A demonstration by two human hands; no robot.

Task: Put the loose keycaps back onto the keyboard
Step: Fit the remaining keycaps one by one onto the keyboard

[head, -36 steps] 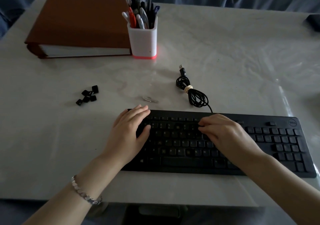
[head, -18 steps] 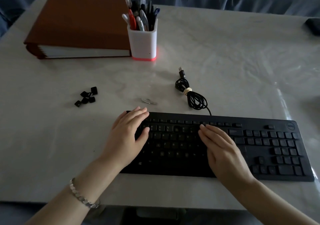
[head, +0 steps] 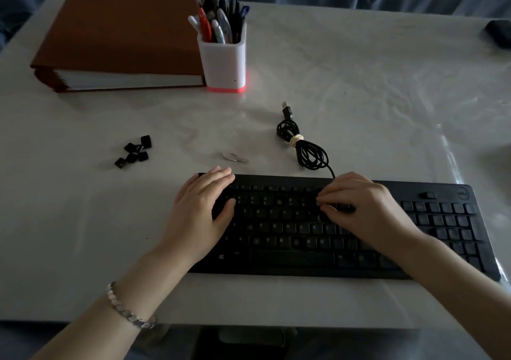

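Note:
The black keyboard [head: 442, 221] lies along the near side of the white table. My left hand [head: 201, 213] rests flat on its left end with the fingers straight and pointing away from me. My right hand [head: 365, 210] lies over the upper middle rows. Its fingers bend down and the tips touch keys near the number row. I see nothing held between them. Several loose black keycaps [head: 134, 152] lie in a small heap on the table, to the left of and beyond the keyboard, apart from both hands.
A small metal clip [head: 235, 157] lies just behind the keyboard's left end. The coiled keyboard cable [head: 304, 146] sits behind the middle. A brown binder [head: 119, 33] and a white pen holder [head: 222, 55] stand at the back left. A dark object [head: 499, 33] sits at the far right edge.
My right hand has shifted up and to the right on the keyboard, and its fingers went from flat to bent onto the keys. The left hand has stayed put.

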